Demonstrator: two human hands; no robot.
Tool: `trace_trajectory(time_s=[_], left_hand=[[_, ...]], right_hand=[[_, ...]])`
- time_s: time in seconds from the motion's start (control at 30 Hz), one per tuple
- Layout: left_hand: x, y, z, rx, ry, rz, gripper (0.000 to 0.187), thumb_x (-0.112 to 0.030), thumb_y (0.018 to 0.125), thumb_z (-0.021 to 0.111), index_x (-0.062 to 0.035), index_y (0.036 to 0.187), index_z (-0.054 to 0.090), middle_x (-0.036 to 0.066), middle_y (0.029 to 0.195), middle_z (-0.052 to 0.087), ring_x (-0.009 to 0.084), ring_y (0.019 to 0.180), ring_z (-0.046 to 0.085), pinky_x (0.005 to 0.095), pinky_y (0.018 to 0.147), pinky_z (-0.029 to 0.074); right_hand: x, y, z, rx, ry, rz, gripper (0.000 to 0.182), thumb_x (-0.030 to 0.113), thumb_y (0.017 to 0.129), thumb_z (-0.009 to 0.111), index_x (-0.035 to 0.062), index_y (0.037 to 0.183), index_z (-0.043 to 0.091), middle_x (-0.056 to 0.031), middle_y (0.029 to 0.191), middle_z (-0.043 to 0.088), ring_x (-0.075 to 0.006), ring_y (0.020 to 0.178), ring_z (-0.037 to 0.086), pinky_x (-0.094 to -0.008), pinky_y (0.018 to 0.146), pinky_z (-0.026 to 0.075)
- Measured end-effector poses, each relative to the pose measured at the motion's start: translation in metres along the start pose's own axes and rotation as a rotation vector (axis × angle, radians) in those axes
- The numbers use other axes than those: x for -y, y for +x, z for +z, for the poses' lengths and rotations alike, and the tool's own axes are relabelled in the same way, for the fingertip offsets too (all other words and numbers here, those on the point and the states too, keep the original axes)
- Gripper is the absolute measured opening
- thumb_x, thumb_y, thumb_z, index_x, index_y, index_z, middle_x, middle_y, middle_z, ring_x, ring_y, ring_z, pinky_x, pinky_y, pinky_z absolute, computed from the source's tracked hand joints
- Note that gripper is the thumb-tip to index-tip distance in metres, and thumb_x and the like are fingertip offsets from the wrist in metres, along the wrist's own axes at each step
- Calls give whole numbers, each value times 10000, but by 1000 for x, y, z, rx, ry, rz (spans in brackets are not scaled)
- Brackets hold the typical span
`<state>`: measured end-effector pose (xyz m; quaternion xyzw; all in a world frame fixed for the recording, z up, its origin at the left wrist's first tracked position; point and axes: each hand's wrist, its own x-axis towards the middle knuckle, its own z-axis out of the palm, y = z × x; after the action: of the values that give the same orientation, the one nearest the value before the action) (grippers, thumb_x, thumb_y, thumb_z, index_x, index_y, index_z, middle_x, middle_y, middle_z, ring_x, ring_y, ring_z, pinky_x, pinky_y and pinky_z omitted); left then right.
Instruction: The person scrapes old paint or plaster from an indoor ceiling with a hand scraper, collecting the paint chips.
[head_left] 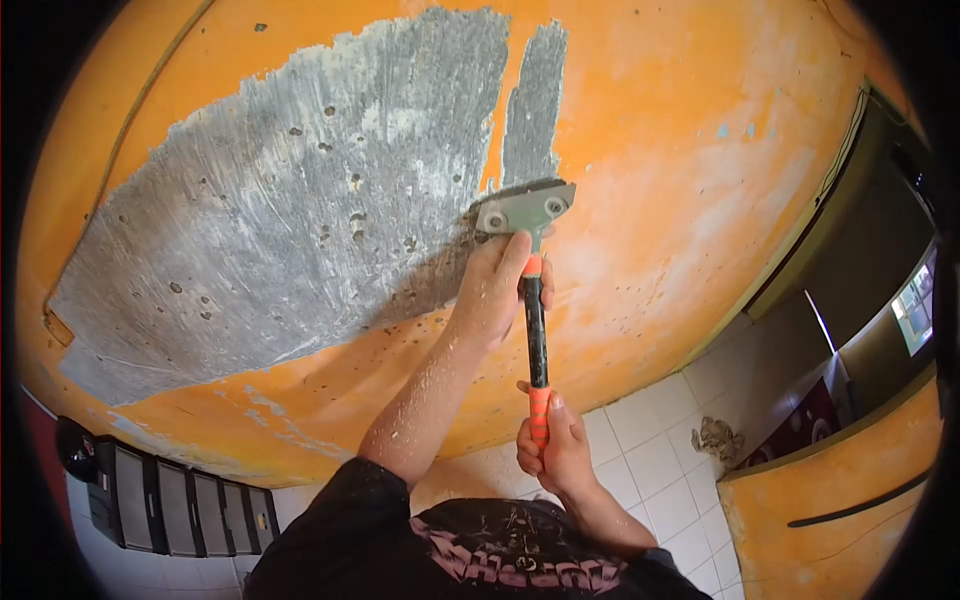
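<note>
A long-handled scraper point(533, 310) with a wide green head and black-and-orange handle is held up against the orange wall point(680, 180). My left hand point(500, 280) is closed around the handle just below the head, thumb pointing up. Lower down, my right hand point(560, 445) wraps round the orange grip at the handle's end. The blade edge meets the wall at the foot of a narrow bare strip point(535, 105). To the left spreads a large grey scraped patch point(290, 190) with small pits. Pale flakes cling to my left forearm.
A cable point(135, 110) runs down the wall at the left. Below left stands a black-framed drawer unit point(190, 505). White floor tiles point(655, 465) lie beneath, with a crumpled cloth-like thing point(717, 438) on them. A dark doorway point(850, 220) and an orange low wall point(840, 500) are at the right.
</note>
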<state>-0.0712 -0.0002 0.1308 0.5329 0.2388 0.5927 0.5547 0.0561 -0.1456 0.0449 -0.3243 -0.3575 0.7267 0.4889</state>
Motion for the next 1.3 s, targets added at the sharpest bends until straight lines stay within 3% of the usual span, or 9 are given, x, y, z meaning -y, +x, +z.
trace_trajectory(time_s=[0.07,0.17,0.4,0.5,0.83,1.13,1.23,1.27,1.3], left_hand=[[0,-10,5,-39,-36,-10,401,-366,1067,417,-1,1028,580,62,666,587,134,556,560,284,539,455],[13,-10,-1,-37,7,-64,496,-391,1065,421,52,1255,536,59,724,568,144,603,555,282,573,470],[4,-2,-4,14,55,-28,484,-372,1070,415,59,1249,543,69,740,588,145,612,573,288,571,487],[15,2,-4,-34,61,-17,372,-348,1064,442,-6,1019,581,67,678,602,137,562,585,288,537,484],[0,7,2,48,15,-17,497,-369,1075,395,65,1277,526,83,760,586,155,624,585,298,581,512],[-4,11,2,59,83,11,493,-393,1071,394,33,1277,533,80,708,586,151,592,574,291,569,494],[-17,22,11,60,31,19,489,-404,1063,414,25,1262,538,89,710,593,156,588,578,292,572,493],[-11,20,14,-7,-32,18,410,-402,1046,470,-47,858,551,76,668,603,149,570,595,290,533,478],[-6,14,12,-11,-29,-4,399,-405,1051,452,-24,980,551,79,680,600,150,573,588,290,543,478]], right_hand=[[-6,-2,-5,12,-3,6,541,464,1078,278,67,1418,419,-32,547,394,-112,377,327,-261,382,312],[-19,9,-17,26,45,9,546,472,1075,284,67,1413,424,-33,546,392,-112,376,328,-263,382,307],[-10,15,-22,82,18,-46,541,471,1075,279,73,1413,417,-35,544,391,-111,383,322,-269,383,295],[-21,24,-33,83,49,-28,544,467,1076,277,67,1421,409,-34,536,388,-111,383,320,-268,382,295],[-1,19,-24,17,-85,-81,549,449,1081,273,39,1416,417,-32,536,393,-107,379,312,-259,377,295],[9,18,-15,21,-44,-92,534,430,1087,257,35,1402,430,-34,530,391,-105,371,311,-259,370,286],[17,11,-9,-32,-60,-86,534,435,1086,261,36,1399,430,-36,522,388,-106,369,314,-260,369,288],[20,13,-8,-44,-66,-89,535,437,1084,265,37,1398,431,-36,520,387,-106,368,315,-261,369,289],[18,10,-9,-33,-67,-61,537,441,1084,267,37,1398,431,-37,519,387,-106,367,315,-261,369,290]])
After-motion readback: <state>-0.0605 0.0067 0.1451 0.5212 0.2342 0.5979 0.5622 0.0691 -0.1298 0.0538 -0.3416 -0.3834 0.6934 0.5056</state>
